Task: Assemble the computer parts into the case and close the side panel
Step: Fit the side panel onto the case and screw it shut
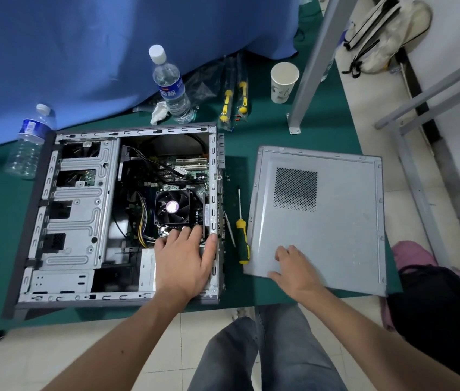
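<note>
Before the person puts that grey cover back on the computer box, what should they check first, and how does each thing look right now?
1. Side panel off and within reach: ok, right hand rests flat on it.
2. Left hand out of the case: not ok, its fingers are inside by the fan.
3. Case rim free of tools: ok, the screwdriver lies on the mat beside it.
4. Cables tucked below the rim: cannot tell.
5. Parts seated: cannot tell.
6. Bottles away from the opening: ok.
</note>
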Motion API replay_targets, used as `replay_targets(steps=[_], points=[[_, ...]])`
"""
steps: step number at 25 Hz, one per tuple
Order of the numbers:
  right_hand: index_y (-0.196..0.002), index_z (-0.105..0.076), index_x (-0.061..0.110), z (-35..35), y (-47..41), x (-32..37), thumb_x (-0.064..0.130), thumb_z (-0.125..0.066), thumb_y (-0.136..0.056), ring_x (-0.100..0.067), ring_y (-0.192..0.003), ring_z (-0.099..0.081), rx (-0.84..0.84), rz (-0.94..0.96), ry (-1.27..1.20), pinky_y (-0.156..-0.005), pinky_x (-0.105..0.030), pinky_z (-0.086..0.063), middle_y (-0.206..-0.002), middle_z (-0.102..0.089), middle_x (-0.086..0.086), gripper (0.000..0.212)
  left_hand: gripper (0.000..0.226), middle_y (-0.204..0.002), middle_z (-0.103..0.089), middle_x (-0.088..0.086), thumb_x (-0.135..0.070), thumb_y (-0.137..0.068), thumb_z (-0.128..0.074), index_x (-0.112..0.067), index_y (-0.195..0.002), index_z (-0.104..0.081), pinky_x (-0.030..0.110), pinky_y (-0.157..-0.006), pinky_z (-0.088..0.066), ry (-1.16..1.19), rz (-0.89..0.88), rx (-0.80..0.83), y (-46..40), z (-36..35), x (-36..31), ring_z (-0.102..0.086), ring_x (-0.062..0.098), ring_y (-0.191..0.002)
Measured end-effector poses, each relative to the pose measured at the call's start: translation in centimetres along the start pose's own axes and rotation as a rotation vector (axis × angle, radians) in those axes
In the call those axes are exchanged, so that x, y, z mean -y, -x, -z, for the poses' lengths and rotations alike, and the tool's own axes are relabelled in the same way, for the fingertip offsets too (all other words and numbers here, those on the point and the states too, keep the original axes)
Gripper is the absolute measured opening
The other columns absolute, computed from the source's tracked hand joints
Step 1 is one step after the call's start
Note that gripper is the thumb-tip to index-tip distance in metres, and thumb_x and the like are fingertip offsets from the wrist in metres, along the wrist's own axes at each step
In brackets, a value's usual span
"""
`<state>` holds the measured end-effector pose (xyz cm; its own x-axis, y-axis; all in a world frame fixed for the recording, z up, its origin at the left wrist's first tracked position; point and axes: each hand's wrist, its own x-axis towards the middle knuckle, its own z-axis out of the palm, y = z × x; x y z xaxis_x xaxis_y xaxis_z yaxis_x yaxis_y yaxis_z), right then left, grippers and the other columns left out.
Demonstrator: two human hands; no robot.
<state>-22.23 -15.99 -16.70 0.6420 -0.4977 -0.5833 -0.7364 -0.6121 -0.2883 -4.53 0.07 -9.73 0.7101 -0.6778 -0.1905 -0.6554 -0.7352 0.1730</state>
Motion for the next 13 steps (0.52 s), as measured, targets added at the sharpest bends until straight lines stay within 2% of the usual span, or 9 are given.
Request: replay_targets(steps=[2,4,7,10,13], points=[[-0.114,-0.05,0.016,-0.5,0.7,-1.0,0.043,-0.055,-0.096,-0.017,-0.1,-0.052,0.051,0.046,0.038,-0.086,-0.028,-0.045,-0.114,-0.054,-0.002,0.033,0.045,-0.09,-0.064,-0.005,-0.056,-0.099,-0.016,-0.026,-0.086,-0.048,0.044,-0.085,-0.037,0.007,-0.002,0.0,0.0,0.0,0.0,-0.053,0.022,-0.089],[-0.112,-0.05,0.015,-0.8,1.1,-1.3,0.041,-0.056,-0.096,-0.018,-0.099,-0.051,0.117,0.138,0.102,-0.082,-0.028,-0.041,-0.111,-0.054,-0.002,0.031,0.041,-0.09,-0.064,-0.005,-0.057,-0.099,-0.015,-0.029,-0.083,-0.041,0.044,-0.085,-0.037,0.022,-0.002,-0.004,0.0,0.0,0.0,-0.052,0.021,-0.089],[-0.113,-0.048,0.011,-0.9,1.3,-1.5,0.011,-0.052,-0.098,-0.022,-0.103,-0.05,0.133,0.251,0.33,-0.077,-0.029,-0.036,-0.115,-0.054,-0.008,0.016,0.039,-0.088,-0.063,-0.005,-0.057,-0.099,-0.015,-0.03,-0.081,-0.037,0.045,-0.084,-0.037,0.035,-0.005,-0.012,0.0,0.0,0.0,-0.052,0.021,-0.087],[-0.116,-0.047,0.01,-0.7,1.6,-1.8,-0.012,-0.052,-0.084,-0.024,-0.103,-0.051,0.129,0.289,0.416,-0.073,-0.029,-0.034,-0.115,-0.052,-0.01,0.039,0.039,-0.086,-0.063,-0.005,-0.057,-0.099,-0.016,-0.03,-0.079,-0.036,0.044,-0.083,-0.037,0.048,-0.007,-0.03,0.1,-0.2,0.1,-0.052,0.021,-0.086],[-0.115,-0.047,0.01,0.0,2.6,-2.6,-0.016,-0.052,-0.077,-0.025,-0.101,-0.051,0.119,0.317,0.443,-0.072,-0.03,-0.035,-0.113,-0.052,-0.009,0.047,0.04,-0.085,-0.062,-0.005,-0.057,-0.099,-0.015,-0.03,-0.078,-0.036,0.044,-0.083,-0.036,0.065,-0.012,-0.041,0.1,-0.2,0.1,-0.051,0.021,-0.085]])
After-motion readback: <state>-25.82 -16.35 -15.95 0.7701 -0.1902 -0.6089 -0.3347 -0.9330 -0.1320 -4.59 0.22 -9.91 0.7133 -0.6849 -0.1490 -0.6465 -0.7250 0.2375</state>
